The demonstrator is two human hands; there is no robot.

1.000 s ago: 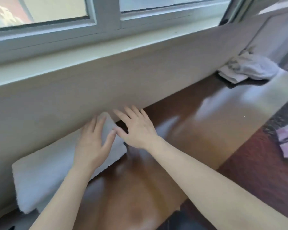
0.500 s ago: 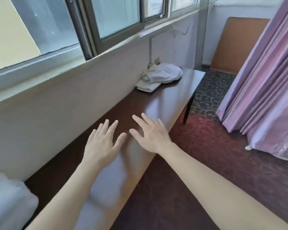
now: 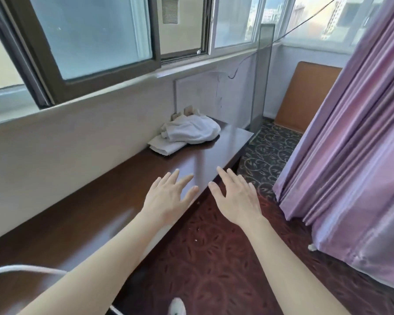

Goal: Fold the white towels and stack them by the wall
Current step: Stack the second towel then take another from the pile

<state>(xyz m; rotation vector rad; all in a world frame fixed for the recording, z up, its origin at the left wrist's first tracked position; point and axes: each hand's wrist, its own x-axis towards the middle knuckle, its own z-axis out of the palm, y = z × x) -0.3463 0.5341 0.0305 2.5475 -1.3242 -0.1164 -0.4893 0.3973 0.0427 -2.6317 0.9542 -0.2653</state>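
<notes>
A heap of crumpled white towels lies at the far end of the long dark wooden bench, against the wall, on top of a flatter white towel. My left hand hovers over the bench's front edge, fingers straight and spread, holding nothing. My right hand is beside it, over the carpet just off the bench, also flat and empty. Both hands are well short of the heap. A curved white edge of the folded towel shows at the lower left.
The cream wall and a window sill run along the bench's far side. A purple curtain hangs at the right over red patterned carpet. An orange board leans in the far corner. A white slipper tip shows at the bottom.
My hands left the folded towel by the wall and moved right along the bench. The view swung right, so the crumpled heap is nearer and the folded towel is almost out of view.
</notes>
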